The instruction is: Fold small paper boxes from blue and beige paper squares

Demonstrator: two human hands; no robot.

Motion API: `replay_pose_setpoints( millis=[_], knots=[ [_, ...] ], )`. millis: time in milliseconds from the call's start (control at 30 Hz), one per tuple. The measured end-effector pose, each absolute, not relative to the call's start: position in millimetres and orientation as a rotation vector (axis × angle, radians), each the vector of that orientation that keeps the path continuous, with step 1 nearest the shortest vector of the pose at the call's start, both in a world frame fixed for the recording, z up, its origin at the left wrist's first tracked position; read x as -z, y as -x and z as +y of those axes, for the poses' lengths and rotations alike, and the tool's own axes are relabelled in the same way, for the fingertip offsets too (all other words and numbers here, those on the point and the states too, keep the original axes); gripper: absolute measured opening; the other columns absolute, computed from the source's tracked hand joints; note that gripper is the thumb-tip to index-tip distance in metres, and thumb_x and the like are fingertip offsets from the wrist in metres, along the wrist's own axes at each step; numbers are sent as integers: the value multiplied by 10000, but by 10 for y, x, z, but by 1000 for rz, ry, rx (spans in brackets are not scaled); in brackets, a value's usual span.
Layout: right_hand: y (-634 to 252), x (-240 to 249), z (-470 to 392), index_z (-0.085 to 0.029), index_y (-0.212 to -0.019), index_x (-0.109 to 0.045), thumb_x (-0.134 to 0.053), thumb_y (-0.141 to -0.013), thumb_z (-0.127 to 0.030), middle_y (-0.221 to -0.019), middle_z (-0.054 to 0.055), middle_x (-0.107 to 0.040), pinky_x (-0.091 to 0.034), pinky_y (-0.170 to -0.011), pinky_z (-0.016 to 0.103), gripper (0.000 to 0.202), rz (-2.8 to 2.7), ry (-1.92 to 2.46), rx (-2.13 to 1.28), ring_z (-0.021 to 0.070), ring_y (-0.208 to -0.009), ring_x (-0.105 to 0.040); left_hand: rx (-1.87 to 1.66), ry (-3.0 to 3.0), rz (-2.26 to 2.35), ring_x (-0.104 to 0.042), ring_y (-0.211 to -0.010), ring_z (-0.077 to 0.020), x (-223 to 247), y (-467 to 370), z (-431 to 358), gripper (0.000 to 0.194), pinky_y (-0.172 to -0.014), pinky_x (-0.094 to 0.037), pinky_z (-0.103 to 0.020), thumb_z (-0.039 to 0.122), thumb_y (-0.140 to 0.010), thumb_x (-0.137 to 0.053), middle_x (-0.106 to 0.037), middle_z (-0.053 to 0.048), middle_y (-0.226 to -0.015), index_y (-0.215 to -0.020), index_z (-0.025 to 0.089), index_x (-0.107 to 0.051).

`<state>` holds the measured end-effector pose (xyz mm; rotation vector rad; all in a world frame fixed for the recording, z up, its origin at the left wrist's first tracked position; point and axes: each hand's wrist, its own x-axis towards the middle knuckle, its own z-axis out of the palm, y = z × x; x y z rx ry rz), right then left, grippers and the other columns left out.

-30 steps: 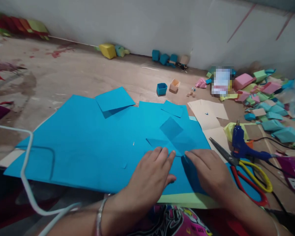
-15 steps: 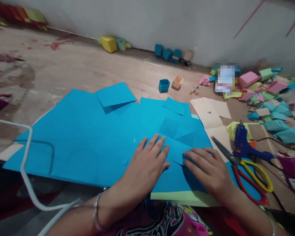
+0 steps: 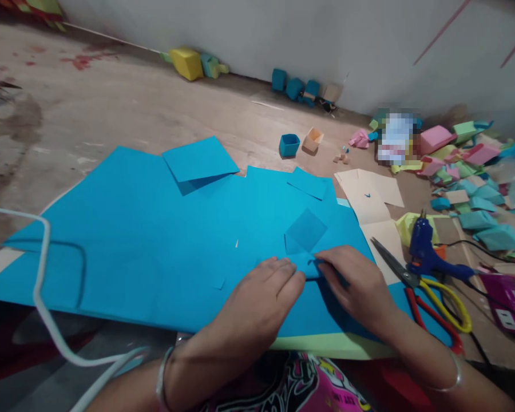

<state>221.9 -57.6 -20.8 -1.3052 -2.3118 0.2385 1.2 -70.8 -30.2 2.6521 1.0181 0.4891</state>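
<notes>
A small piece of blue paper (image 3: 299, 262) lies between my hands over a large blue sheet (image 3: 163, 229). My left hand (image 3: 261, 300) is at its left side, fingers bent and pressed together on the paper, the thumb hidden. At its right end my right hand (image 3: 356, 280) pinches the edge, thumb and fingers closed. Just beyond them a darker blue square (image 3: 306, 229) shows on the paper. Scissors (image 3: 405, 277) with red and yellow handles lie to the right of my right hand, beside a blue glue gun (image 3: 429, 254).
Folded blue card (image 3: 199, 159) and a smaller blue piece (image 3: 306, 184) lie on the sheet. Behind stand a blue paper box (image 3: 289, 145) and a peach one (image 3: 313, 139). Several coloured paper boxes (image 3: 480, 177) heap at right. A white tube (image 3: 43, 274) curves at left.
My left hand has gone from lying flat with spread fingers to bent, gathered fingers. My right fingers have closed on the paper's edge. The darker square now shows more fully, and turned.
</notes>
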Motion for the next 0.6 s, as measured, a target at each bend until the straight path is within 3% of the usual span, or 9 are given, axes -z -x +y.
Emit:
replay_pose_setpoints(
  millis=[600],
  knots=[
    [-2156,329,-573,-168,-1007,-596,-548,-937,-205,-876,79,-647,-469,-735,311,93,-2253,1400,-222,193,-841,-583,-680,-2783,1014,-623,-1067,-228,404,-34,-630,251,-945,-521,-413,168,-976,-446,-692,-95,-1136,-1044,122,-683]
  ],
)
